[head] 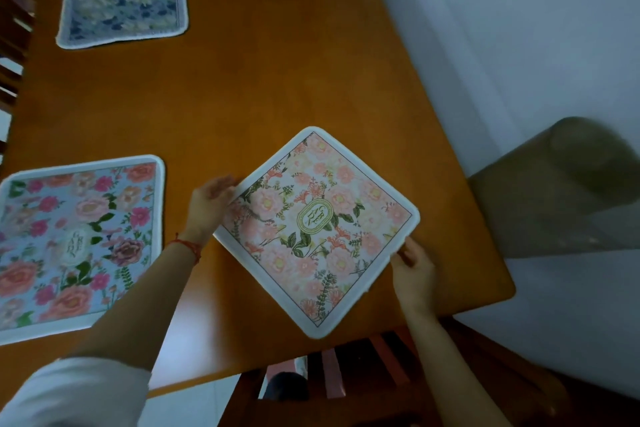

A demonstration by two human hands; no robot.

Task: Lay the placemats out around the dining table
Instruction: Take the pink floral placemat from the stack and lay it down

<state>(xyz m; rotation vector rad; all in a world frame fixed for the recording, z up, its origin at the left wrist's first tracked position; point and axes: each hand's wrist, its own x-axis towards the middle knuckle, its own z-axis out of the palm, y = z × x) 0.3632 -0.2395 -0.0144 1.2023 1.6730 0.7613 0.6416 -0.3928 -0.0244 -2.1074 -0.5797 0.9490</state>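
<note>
From the head camera, looking down, there is a brown wooden table (242, 87). Two hands hold a pink flower mat (317, 229) near the table's near right corner. The mat is turned like a diamond, with one corner pointing away and one corner reaching the near edge of the table. I cannot tell if it lies flat on the wood or is lifted a little.

The left hand (209, 204) holds the mat's left corner, with fingers curled over the white edge. A red string (188, 246) is tied around that wrist, and a white sleeve (72, 392) shows at the bottom left. The right hand (412, 269) pinches the mat's right edge, thumb on top.

A blue mat with pink flowers (78, 246) lies flat on the left side of the table, near the left hand but not touching it. A dark blue mat (123, 3) lies flat at the far left, well apart from the others.

A wooden chair (349, 378) stands below the near table edge. A brown soft seat (561, 191) is on the right, beside the table.
</note>
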